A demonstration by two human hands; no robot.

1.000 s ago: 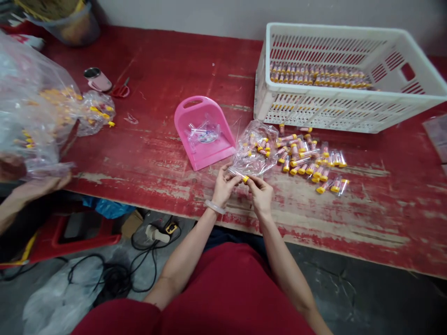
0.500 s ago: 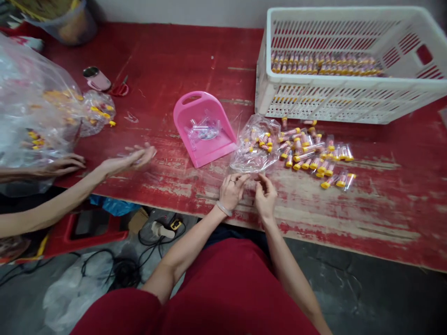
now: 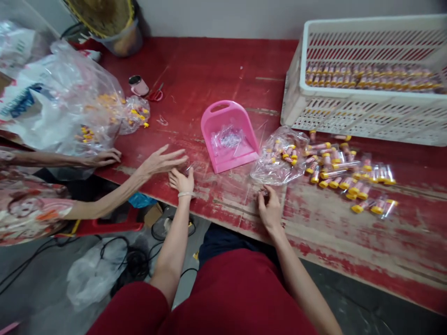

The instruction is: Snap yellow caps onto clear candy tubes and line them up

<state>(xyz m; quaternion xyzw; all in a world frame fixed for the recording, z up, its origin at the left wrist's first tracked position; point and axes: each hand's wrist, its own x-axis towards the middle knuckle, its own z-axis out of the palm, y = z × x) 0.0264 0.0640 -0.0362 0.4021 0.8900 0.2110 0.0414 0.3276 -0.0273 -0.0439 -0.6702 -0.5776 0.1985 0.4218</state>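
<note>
My left hand [image 3: 181, 181] lies at the front of the red table beside a co-worker's outstretched hand [image 3: 164, 160]. Its thumb stands apart from the fingers, and a clear plastic piece [image 3: 190, 167] shows by the thumb. My right hand [image 3: 271, 207] rests near the table edge with fingers curled; something small at its fingertips is too blurred to name. Just beyond it is a clear plastic bag [image 3: 279, 174] with several yellow-capped tubes inside. More yellow-capped clear tubes [image 3: 335, 170] with pink contents lie in a loose pile to the right.
A pink dustpan-shaped scoop [image 3: 230, 160] holds clear plastic pieces. The white crate [image 3: 363, 93] behind the pile contains rows of capped tubes. On the left are a large plastic bag [image 3: 59, 116], scissors [image 3: 156, 95] and a pink mug [image 3: 140, 87]. Cables [image 3: 134, 267] lie on the floor.
My left hand has moved left, away from my right hand, to the co-worker's hand. That co-worker's hand has turned over and reached right. The view has shifted left.
</note>
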